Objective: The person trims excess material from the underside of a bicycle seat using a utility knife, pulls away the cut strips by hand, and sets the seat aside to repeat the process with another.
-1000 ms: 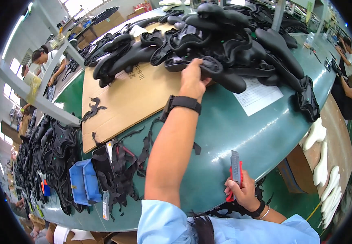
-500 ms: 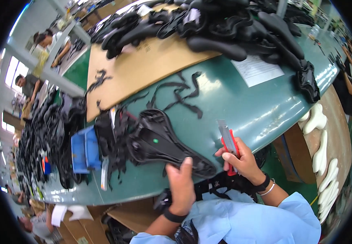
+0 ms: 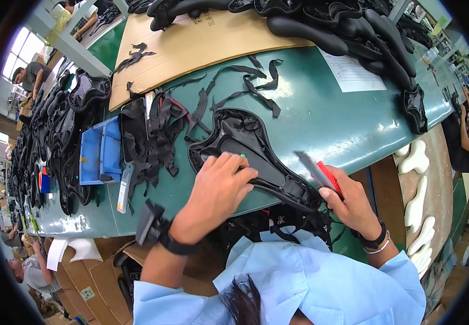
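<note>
A black bicycle saddle (image 3: 241,131) lies underside up on the green table, its wide end away from me and its narrow nose near my right hand. Over the saddle's left side is my left hand (image 3: 219,184), fingers curled together beside a small green dot; whatever they pinch is hidden. My right hand (image 3: 351,203) grips a red utility knife (image 3: 327,177), with its blade out and pointing up and left above the nose. Strips of black trimming (image 3: 156,138) are heaped left of the saddle, and more loose strips (image 3: 256,86) lie beyond it.
A blue bin (image 3: 100,154) stands left of the trimmings, next to a white-and-grey cutter (image 3: 124,189). Piled black saddles (image 3: 343,27) line the far side by cardboard (image 3: 191,51) and a paper sheet (image 3: 353,73). White saddle-shaped pieces (image 3: 416,160) sit at the right.
My left hand has moved from the saddle's nose to its middle and curled its fingers. The saddle has shifted right and turned slightly. The knife, still in my right hand, tilts further left.
</note>
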Available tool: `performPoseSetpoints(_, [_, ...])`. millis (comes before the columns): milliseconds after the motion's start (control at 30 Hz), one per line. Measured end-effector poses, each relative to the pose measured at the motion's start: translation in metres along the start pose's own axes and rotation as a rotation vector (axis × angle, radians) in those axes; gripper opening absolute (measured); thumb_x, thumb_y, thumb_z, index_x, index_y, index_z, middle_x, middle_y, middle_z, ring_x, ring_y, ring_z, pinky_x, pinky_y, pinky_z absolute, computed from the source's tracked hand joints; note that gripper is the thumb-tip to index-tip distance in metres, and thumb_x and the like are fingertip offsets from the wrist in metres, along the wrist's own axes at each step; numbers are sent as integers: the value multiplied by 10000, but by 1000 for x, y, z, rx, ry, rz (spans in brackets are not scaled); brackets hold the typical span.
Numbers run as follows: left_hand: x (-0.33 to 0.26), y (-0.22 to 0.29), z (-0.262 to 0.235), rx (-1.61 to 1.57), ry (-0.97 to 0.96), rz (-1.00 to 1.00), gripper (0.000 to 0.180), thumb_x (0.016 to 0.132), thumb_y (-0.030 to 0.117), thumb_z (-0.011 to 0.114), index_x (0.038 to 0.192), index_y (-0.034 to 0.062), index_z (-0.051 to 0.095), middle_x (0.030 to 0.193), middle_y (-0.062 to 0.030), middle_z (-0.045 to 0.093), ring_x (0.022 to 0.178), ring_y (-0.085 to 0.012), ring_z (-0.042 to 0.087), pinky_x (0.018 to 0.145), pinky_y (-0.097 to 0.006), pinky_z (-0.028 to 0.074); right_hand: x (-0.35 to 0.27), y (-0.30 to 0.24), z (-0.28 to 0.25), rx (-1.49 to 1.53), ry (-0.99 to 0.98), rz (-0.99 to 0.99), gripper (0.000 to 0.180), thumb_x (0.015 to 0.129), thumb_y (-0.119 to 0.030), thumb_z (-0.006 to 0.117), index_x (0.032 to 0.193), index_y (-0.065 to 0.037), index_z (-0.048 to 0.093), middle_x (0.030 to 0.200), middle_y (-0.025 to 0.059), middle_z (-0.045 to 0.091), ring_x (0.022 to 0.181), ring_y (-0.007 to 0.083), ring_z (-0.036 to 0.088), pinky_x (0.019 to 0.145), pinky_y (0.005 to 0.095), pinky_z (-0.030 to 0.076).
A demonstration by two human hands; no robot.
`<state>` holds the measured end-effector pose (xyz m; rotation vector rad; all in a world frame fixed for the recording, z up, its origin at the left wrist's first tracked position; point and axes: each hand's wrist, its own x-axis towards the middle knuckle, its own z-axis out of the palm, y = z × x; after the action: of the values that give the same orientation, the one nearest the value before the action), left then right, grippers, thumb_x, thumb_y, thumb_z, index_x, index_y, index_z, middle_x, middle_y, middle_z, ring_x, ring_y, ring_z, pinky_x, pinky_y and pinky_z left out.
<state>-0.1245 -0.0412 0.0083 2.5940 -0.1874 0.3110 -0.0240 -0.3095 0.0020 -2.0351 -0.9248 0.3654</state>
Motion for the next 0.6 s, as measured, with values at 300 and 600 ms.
performPoseSetpoints(300, [11,-27,17,-101,-74,119,92,792,75,681,857,48,622,882,-57,608,835,-255,585,723,-355,490,8,-23,-1,-599,-202,-325,658,738,3,672,1355,-194,555,631,52,475,528,208,523,481,343,412])
performPoseSetpoints(600, [8,-32,25,-119,19,123,102,815,105,671,836,43,593,836,-59,588,792,-245,575,681,-352,488,27,-48,2,-807,-364,-381,735,753,-38,613,1431,-275,460,703,56,442,576,209,530,518,347,397])
